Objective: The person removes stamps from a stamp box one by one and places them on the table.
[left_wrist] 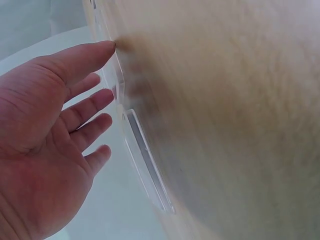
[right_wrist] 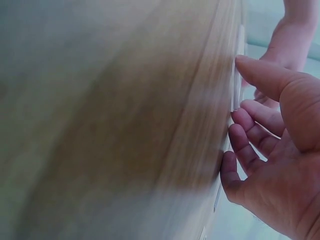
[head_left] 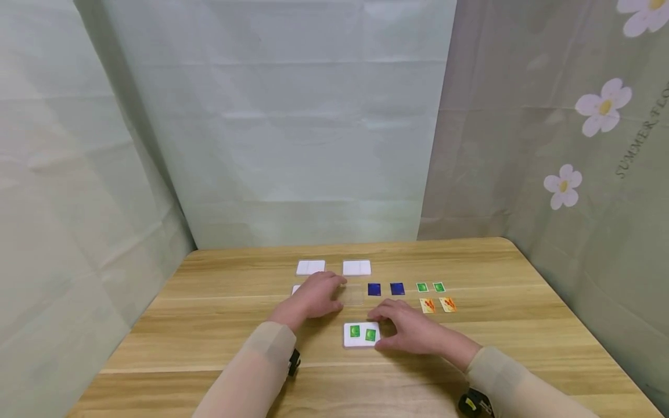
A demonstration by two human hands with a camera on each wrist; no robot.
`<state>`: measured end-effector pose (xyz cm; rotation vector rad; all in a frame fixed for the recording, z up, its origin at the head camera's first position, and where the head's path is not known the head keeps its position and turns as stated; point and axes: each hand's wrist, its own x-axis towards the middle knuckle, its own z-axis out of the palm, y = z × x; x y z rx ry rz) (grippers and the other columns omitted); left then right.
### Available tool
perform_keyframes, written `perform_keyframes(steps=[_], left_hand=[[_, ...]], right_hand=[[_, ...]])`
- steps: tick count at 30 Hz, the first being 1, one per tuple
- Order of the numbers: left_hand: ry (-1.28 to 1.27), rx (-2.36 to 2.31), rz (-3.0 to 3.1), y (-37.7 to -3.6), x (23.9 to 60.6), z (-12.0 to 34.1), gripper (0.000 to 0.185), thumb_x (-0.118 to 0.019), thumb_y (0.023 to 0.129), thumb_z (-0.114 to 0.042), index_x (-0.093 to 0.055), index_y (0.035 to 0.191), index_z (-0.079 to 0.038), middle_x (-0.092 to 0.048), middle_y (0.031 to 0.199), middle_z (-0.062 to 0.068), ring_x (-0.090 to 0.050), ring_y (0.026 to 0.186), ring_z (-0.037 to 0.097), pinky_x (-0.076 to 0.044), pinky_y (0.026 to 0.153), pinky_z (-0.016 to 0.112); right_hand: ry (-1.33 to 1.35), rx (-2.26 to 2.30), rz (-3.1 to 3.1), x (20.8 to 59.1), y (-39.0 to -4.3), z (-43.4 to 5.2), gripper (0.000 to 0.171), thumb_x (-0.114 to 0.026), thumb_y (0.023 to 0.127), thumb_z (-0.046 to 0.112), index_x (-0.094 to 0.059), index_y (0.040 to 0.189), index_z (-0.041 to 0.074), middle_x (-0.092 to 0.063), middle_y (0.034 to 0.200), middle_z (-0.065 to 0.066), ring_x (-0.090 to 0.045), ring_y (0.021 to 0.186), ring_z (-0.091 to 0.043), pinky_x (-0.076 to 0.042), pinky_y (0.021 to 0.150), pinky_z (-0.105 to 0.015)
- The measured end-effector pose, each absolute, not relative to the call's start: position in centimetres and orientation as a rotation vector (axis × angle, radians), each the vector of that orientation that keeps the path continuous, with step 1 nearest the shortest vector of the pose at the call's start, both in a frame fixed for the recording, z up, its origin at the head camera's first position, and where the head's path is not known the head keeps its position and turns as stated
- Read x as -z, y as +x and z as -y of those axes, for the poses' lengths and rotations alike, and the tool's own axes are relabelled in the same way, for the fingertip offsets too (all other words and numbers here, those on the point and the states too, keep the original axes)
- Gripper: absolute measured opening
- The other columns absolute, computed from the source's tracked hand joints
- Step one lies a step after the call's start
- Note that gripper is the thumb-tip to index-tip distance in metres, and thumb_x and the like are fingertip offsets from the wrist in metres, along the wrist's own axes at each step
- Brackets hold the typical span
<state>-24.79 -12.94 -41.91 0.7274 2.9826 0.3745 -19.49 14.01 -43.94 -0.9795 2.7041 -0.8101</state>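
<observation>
On the table lies a transparent plastic lid; my left hand is at its left edge, with extended fingers near its far corner and the thumb near its near corner. My right hand holds the right end of a white card case, its thumb at the near edge and forefinger at the far edge. Two small green cards, a left one and a right one, lie on the case. In the right wrist view the right fingertips come down at the tabletop.
Two white cases, a left one and a right one, lie farther back; another white case is partly behind my left hand. To the right lie two dark blue cards, two green cards and two orange-patterned cards.
</observation>
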Motion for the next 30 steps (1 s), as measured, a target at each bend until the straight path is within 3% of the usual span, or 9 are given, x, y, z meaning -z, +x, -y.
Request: perform_keyframes(steps=[6, 12, 19, 30], left_hand=[[0.733, -0.417, -3.013, -23.9, 41.9, 12.8, 0.057, -0.083, 0.101, -0.025, -0.064, 0.152, -0.006, -0.061, 0.154, 0.015, -0.053, 0.146, 0.036, -0.040, 0.125, 0.052], [0.789, -0.475, -3.035, -21.8, 41.7, 12.8, 0.048, -0.082, 0.102, -0.027, -0.070, 0.144, -0.007, -0.068, 0.143, 0.013, -0.058, 0.137, 0.036, -0.045, 0.119, 0.055], [0.823, -0.521, -2.935, -19.2, 41.8, 12.6, 0.046, -0.085, 0.100, -0.031, -0.073, 0.138, -0.008, -0.071, 0.136, 0.009, -0.063, 0.128, 0.030, -0.050, 0.115, 0.051], [0.850, -0.520, -2.913, -18.3, 42.2, 12.2, 0.044, -0.089, 0.096, -0.032, -0.077, 0.131, -0.009, -0.071, 0.127, 0.005, -0.065, 0.117, 0.023, -0.055, 0.107, 0.045]], right_hand=[[-0.987, 0.823, -2.697, 43.9, -19.4, -14.2, 0.054, -0.091, 0.094, 0.035, -0.072, 0.140, 0.014, -0.068, 0.138, 0.001, -0.060, 0.129, -0.024, -0.051, 0.112, -0.054], [-0.984, 0.822, -2.694, 43.5, -19.1, -14.3, 0.054, -0.090, 0.094, 0.035, -0.072, 0.141, 0.014, -0.067, 0.140, -0.001, -0.059, 0.131, -0.026, -0.049, 0.114, -0.057], [-1.010, 0.854, -2.668, 43.5, -18.8, -14.6, 0.054, -0.088, 0.096, 0.036, -0.071, 0.142, 0.014, -0.066, 0.139, 0.000, -0.059, 0.129, -0.026, -0.049, 0.113, -0.059], [-0.982, 0.872, -2.711, 43.6, -18.9, -14.2, 0.035, -0.082, 0.103, 0.035, -0.074, 0.129, 0.013, -0.068, 0.123, 0.004, -0.061, 0.114, -0.018, -0.054, 0.102, -0.047]])
